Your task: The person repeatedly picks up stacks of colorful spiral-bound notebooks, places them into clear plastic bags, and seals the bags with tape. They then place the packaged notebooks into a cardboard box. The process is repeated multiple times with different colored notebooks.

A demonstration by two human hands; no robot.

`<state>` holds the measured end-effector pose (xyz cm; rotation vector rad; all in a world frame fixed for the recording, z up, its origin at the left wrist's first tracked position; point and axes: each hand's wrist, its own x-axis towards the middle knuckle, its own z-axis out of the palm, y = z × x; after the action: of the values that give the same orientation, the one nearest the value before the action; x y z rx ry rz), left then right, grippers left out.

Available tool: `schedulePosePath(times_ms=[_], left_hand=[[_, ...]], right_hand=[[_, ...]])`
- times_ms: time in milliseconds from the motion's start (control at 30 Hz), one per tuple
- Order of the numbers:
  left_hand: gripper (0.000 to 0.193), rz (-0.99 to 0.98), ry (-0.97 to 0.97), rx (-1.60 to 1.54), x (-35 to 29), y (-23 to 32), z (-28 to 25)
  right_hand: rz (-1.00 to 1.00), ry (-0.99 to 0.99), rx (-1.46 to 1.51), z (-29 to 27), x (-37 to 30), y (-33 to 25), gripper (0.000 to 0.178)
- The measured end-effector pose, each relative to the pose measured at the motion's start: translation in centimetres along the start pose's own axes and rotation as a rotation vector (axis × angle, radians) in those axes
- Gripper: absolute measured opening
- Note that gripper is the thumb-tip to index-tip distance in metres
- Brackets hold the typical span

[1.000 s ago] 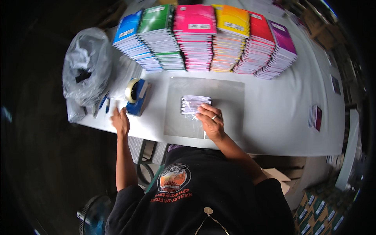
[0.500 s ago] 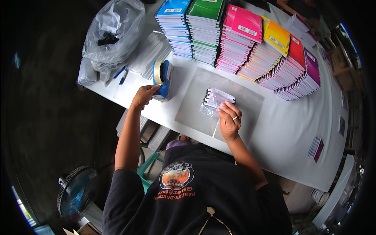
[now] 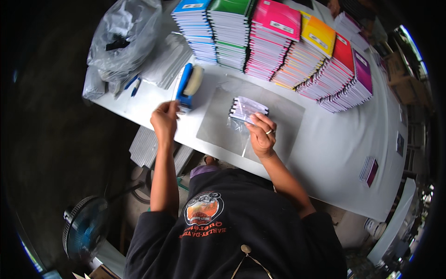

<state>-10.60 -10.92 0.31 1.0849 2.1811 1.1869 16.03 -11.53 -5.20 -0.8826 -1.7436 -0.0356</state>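
A small stack of spiral notebooks in a clear plastic bag (image 3: 246, 108) lies on the grey mat (image 3: 283, 132). My right hand (image 3: 262, 135), with a ring on one finger, grips the near right corner of this packet, its fingers pressed on the plastic. Further left, the blue tape dispenser (image 3: 185, 85) leans over, its roll of tape (image 3: 193, 80) facing right. At the dispenser's near end my left hand (image 3: 165, 120) is closed in a pinch. Whatever lies between those fingertips is too small to make out.
Tall stacks of spiral notebooks, including a pink stack (image 3: 277, 21), line the far side. Left are a clear plastic bag (image 3: 125, 35), flat plastic sleeves (image 3: 168, 60) and blue pens (image 3: 135, 87). A small notebook stack (image 3: 369, 171) lies right. A fan (image 3: 86, 228) stands lower left.
My left hand has shifted toward me relative to the dispenser, which has tipped so its roll now faces right. My right hand keeps its grip on the bagged notebooks. The whole view has shifted slightly.
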Motion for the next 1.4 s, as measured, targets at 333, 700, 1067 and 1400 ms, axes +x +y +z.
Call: schedulePosePath(times_ms=[333,700,1067,1400], left_hand=[[0.024,0.323,-0.046,-0.331,-3.4,5.5,2.1],[0.04,-0.29,-0.612,-0.47,-12.4,5.0,8.5],[0.061,0.366,0.047,0.303,-3.6,-0.2,6.4],[0.078,0.019,-0.287,0.146,4.5,-0.9,5.4]], right_hand=[[0.004,-0.024,-0.013,-0.2,-0.1,0.3,0.023],[0.133,-0.022,0.132,-0.7,-0.1,-0.5,0.035],[0.132,-0.806,-0.286,-4.9,4.6,-1.7,0.063],[0.172,-0.799,-0.239,-5.0,5.1,-3.3,0.075]])
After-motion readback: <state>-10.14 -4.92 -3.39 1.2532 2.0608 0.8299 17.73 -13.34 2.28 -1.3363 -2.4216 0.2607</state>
